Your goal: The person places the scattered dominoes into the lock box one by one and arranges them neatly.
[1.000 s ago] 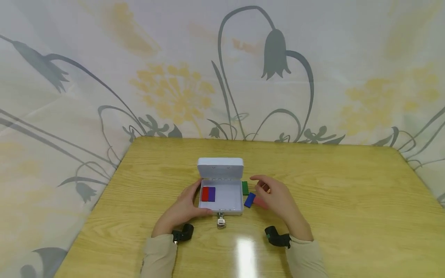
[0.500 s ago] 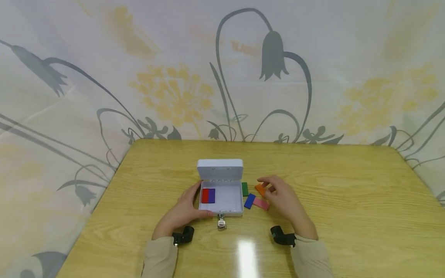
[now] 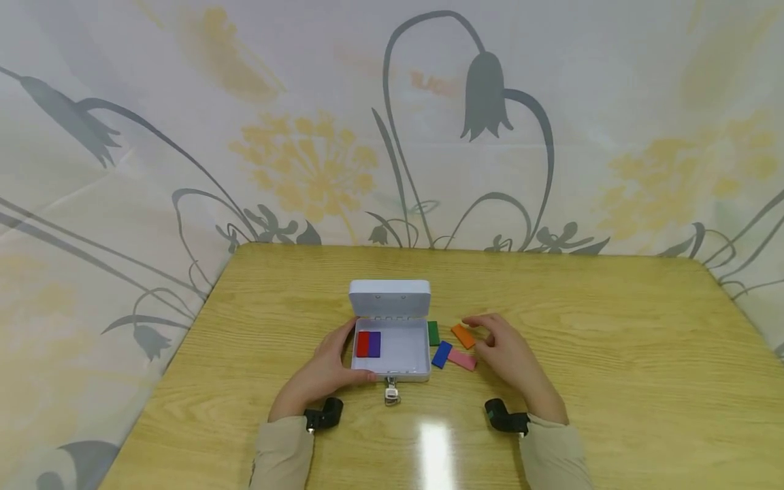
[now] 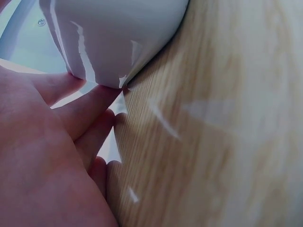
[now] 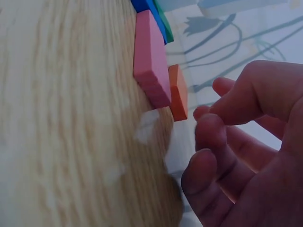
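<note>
1. Two blocks, the red block [image 3: 363,344] and the purple block [image 3: 375,344], are seen inside the white box [image 3: 404,347], laid side by side toward its left wall; this part is judged done.
2. Four blocks are found outside on the bench [image 3: 625,340], to the right of the box: the green block [image 3: 433,333], the blue block [image 3: 442,355], the pink block [image 3: 462,359] and the orange block [image 3: 463,336]. If all are meant for the box, about a third of the work is judged complete.
3. The lid [image 3: 390,299] is raised, and bare floor is left to the right of the purple block.
4. The box is held at its left side by the left grip [image 3: 320,369]: the thumb is laid at the front edge, and fingertips are set against the wall, as is shown by the left wrist view.
5. Nothing is grasped by the right grip [image 3: 510,354]; its fingers are loosely bent, with thumb and forefinger parted.
6. The orange block is placed nearest to that grip, just left of the fingertips; a small gap is shown by the right wrist view. The pink block is also positioned near the thumb.
</note>
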Demonstrator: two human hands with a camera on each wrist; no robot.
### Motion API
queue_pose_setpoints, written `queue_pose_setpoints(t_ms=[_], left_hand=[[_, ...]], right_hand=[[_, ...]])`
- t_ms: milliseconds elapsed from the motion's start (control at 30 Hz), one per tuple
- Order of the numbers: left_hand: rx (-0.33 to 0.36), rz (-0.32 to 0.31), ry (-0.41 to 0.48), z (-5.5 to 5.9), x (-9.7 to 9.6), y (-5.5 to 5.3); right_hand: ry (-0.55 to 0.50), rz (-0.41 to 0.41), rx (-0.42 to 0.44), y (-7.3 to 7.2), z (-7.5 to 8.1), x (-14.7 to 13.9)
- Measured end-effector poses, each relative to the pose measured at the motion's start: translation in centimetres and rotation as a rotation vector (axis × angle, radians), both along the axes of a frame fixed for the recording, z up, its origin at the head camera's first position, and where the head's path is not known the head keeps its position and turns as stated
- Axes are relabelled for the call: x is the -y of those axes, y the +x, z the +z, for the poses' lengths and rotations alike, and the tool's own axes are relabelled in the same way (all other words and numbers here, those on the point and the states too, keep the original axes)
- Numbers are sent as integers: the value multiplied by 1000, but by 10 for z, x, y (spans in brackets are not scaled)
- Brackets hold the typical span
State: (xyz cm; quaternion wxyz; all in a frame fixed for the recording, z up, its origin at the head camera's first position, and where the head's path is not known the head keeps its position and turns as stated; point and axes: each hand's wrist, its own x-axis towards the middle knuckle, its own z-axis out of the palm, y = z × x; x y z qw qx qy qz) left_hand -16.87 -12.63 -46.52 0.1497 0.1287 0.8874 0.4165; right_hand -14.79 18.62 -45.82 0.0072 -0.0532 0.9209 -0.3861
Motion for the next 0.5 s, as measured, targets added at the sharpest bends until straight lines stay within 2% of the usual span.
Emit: queue_pose_setpoints(t_ms=[233,500], left_hand=[[-8,1,-12,-1,-1,-2],[-1,3,5,-1,-1,0]], right_hand=[[7,21,5,-3,-3,-2],[6,19,52,-2,-7,0]])
